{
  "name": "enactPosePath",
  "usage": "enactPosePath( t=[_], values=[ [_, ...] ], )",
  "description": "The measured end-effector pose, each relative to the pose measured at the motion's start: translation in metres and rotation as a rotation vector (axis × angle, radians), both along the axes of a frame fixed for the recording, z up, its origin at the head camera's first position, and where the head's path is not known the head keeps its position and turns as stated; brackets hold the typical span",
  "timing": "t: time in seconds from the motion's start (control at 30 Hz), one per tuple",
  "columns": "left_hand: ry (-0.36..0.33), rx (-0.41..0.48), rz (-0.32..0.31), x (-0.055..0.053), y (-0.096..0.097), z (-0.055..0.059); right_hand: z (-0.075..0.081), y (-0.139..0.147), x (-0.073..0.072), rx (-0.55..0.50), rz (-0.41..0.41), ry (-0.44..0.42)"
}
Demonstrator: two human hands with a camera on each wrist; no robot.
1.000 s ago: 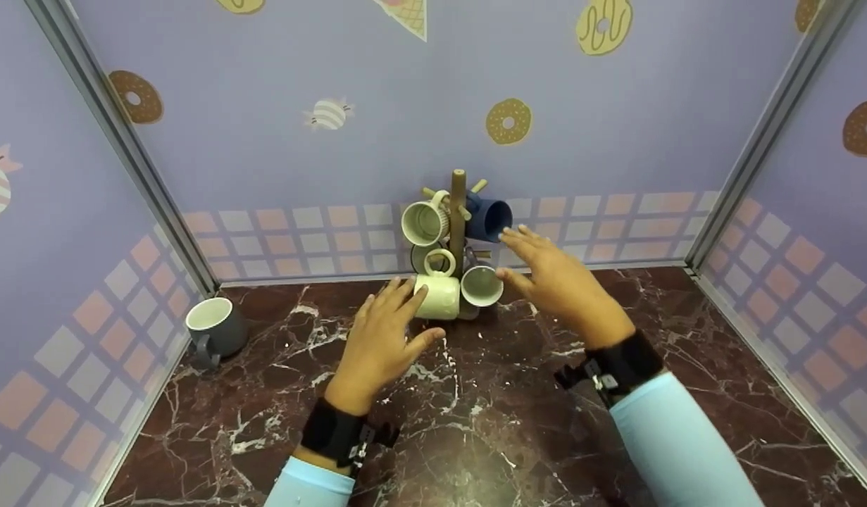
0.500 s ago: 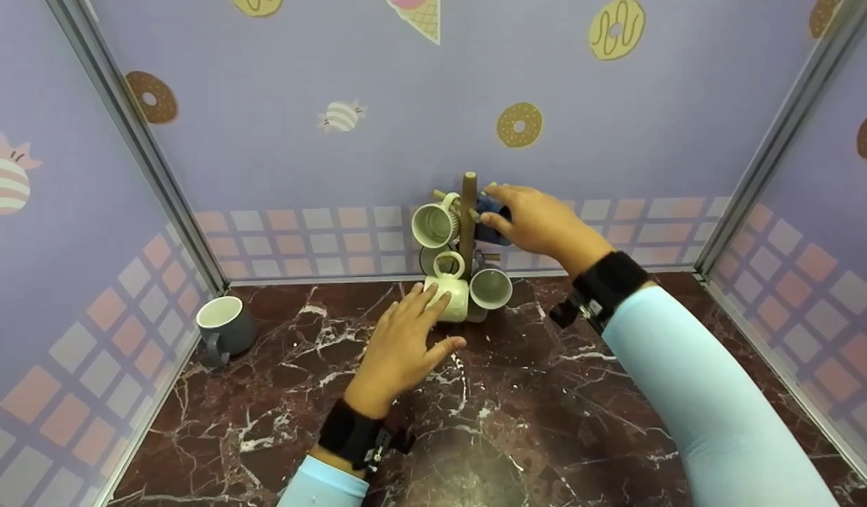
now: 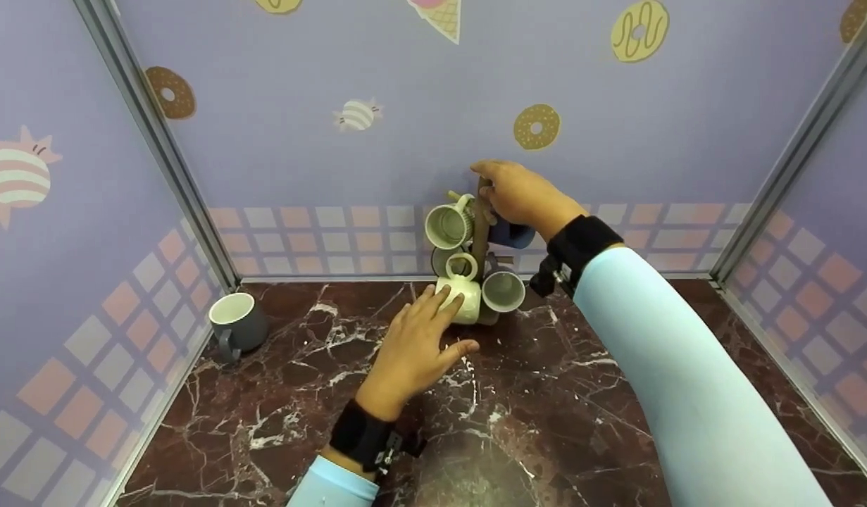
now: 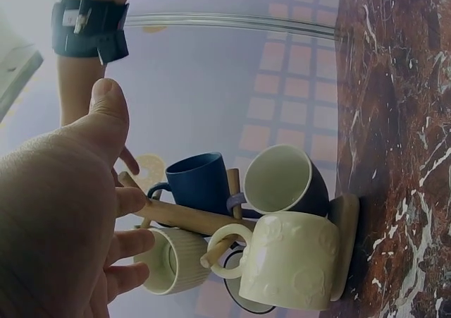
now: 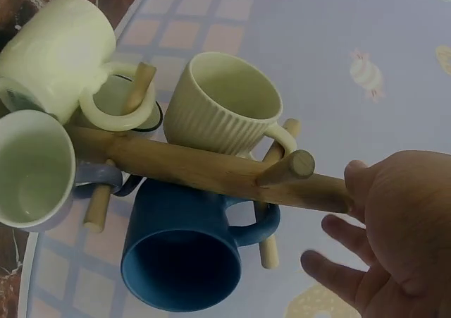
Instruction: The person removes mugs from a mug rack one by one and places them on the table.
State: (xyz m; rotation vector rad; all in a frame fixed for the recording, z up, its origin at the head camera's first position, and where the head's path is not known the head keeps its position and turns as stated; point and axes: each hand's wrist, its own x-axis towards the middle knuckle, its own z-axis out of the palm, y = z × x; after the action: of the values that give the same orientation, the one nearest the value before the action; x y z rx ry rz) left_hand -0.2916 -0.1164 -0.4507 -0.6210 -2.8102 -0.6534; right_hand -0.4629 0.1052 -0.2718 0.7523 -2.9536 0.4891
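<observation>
A wooden mug tree [image 5: 190, 166] holds several mugs on its pegs. In the head view my right hand [image 3: 528, 201] grips the top of its post, thumb in front and fingers over the tip. My left hand [image 3: 415, 352] has its fingers extended and overlaps the lower cream mug [image 4: 292, 261] in the head view; it holds nothing. Above that mug hangs a ribbed cream mug [image 3: 448, 227]. A blue mug [image 5: 183, 247] hangs beneath my right hand, partly hidden in the head view. Below it is a mug with a pale inside [image 3: 503, 291]. Another mug [image 3: 441, 262] is mostly hidden behind.
A dark grey mug [image 3: 239, 327] with a white inside stands upright at the left of the marbled tabletop [image 3: 278, 415]. Patterned purple panels [image 3: 391, 155] enclose the back and sides, with the rack close to the back one.
My right hand has moved left and up past the blue mug to the post's top. My left hand has reached slightly nearer the lower cream mug. The head view has shifted a little.
</observation>
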Motion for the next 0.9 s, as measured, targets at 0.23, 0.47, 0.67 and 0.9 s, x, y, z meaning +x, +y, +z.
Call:
enactPosePath(
  t=[0.23, 0.47, 0.67, 0.9],
  values=[
    [0.002, 0.030, 0.016, 0.002, 0.000, -0.001, -0.005, -0.002, -0.007, -0.074, 0.015, -0.006],
    [-0.002, 0.048, 0.017, 0.002, 0.001, -0.001, -0.011, 0.000, -0.010, -0.156, -0.015, 0.023],
    [0.003, 0.054, 0.017, 0.001, 0.002, -0.003, -0.011, 0.002, -0.009, -0.209, -0.048, -0.018],
    [0.017, 0.060, 0.064, -0.001, 0.001, -0.006, -0.011, 0.005, -0.005, -0.221, -0.057, -0.019]
  ],
)
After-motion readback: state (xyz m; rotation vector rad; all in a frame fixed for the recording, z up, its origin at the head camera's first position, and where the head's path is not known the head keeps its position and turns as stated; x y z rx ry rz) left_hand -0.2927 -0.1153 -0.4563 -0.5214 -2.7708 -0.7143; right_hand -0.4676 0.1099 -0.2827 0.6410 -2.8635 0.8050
